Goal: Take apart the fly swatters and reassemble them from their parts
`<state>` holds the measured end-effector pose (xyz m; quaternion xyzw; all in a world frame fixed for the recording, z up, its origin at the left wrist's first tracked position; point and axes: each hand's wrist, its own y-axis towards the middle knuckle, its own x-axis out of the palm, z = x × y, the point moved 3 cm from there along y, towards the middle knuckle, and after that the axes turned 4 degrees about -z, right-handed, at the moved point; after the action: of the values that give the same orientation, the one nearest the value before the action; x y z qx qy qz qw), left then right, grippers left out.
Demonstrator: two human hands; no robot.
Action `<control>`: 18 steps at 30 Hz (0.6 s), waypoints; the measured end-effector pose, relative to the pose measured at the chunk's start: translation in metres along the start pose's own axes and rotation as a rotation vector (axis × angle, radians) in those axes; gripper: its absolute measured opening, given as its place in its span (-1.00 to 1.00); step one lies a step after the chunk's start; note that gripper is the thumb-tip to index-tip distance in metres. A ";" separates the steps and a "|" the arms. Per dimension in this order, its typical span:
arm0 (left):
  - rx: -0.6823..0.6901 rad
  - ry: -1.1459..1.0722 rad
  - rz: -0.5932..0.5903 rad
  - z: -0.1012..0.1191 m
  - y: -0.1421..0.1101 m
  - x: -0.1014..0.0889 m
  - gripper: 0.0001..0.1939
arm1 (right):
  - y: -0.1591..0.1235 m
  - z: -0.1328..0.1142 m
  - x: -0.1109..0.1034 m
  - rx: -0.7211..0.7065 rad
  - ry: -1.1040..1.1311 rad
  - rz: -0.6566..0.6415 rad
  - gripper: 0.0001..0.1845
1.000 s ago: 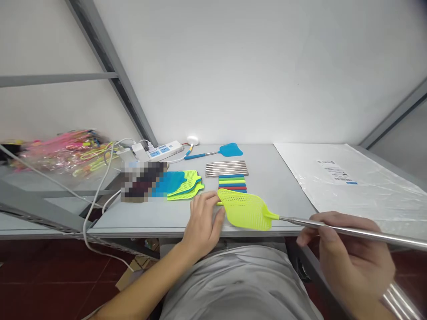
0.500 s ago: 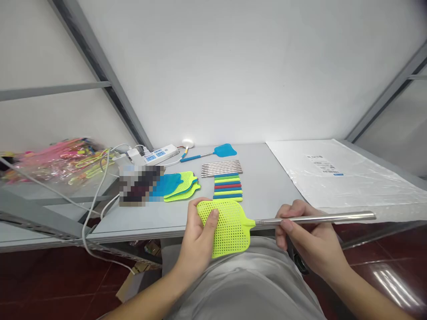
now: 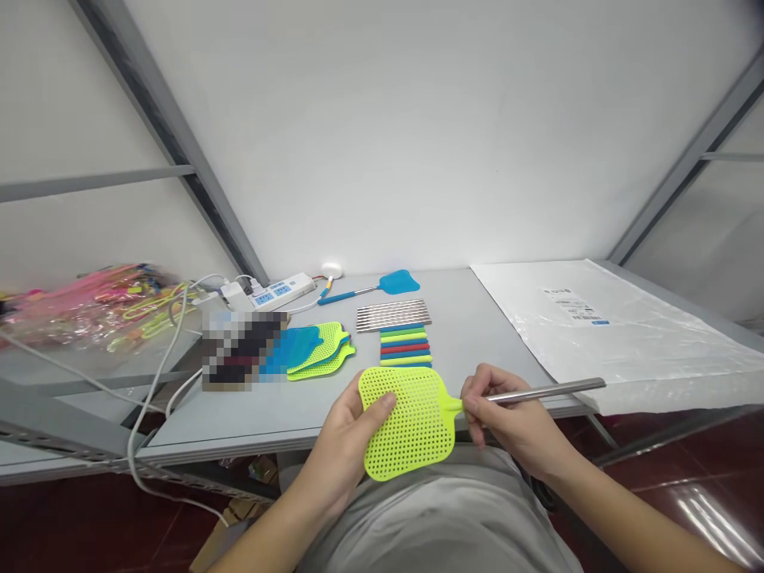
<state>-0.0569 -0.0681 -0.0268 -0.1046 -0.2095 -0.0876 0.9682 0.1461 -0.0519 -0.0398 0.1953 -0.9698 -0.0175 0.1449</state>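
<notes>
A yellow-green perforated fly swatter head [image 3: 411, 426] is gripped by my left hand [image 3: 352, 434], thumb on its face. My right hand [image 3: 507, 410] pinches a metal rod [image 3: 555, 391] close to the neck of that head, and the rod's free end points right. Just beyond lies a row of coloured handle tubes [image 3: 406, 348] in blue, green and red. Behind them are several metal rods [image 3: 394, 315] side by side. Left of these sits a stack of loose swatter heads [image 3: 319, 354] in green and blue. One whole blue fly swatter [image 3: 399, 282] rests near the wall.
A white power strip [image 3: 283, 292] with plugs and cables stands at the back left, and a white cable hangs over the table edge. Bagged colourful items [image 3: 101, 306] lie on the left shelf. A white plastic package [image 3: 561, 342] covers the right side.
The rod and swatter head have come closer to my body. My left hand now holds the head's face, and my right hand has slid left along the rod to the neck.
</notes>
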 end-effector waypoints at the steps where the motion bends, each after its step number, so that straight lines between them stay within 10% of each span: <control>1: -0.008 0.010 -0.003 0.002 0.001 -0.001 -0.55 | 0.007 0.000 0.000 -0.003 0.026 -0.008 -0.74; 18: 0.120 0.217 -0.123 0.004 0.007 -0.019 -0.62 | 0.044 0.024 0.006 0.136 0.011 -0.220 -0.46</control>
<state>-0.0745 -0.0581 -0.0321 -0.0235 -0.1144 -0.1447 0.9826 0.1176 -0.0138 -0.0573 0.3102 -0.9406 0.0335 0.1336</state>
